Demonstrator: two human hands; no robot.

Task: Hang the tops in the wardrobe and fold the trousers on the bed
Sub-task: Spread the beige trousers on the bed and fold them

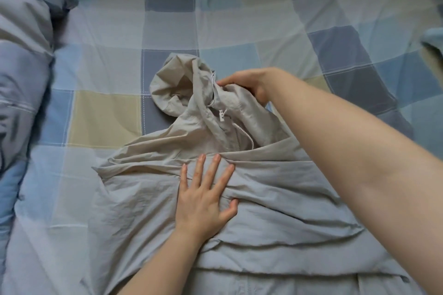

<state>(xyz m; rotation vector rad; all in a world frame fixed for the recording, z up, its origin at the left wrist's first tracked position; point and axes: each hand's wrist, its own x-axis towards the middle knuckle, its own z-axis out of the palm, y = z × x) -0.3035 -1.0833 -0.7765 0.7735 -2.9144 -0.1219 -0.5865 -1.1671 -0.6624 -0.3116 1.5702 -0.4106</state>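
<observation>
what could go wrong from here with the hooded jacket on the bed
The left hand lies flat on the beige hooded jacket while the right hand grips fabric by the hood; lifting now would probably strain the cloth. The white drawstring hangs loose and might snag. Bunched creases may stay once hung.

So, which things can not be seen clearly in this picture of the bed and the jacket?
- Head view: the lower hem of the beige hooded nylon jacket is cut off by the bottom edge.
- The right hand has its fingertips buried in the collar fabric, so its exact grip is hidden.
- The jacket's right side lies under the right forearm.
- The blue object at the right edge is blurred and cut off.
- No wardrobe is in view.
- The left hand lies flat, plainly visible.
</observation>
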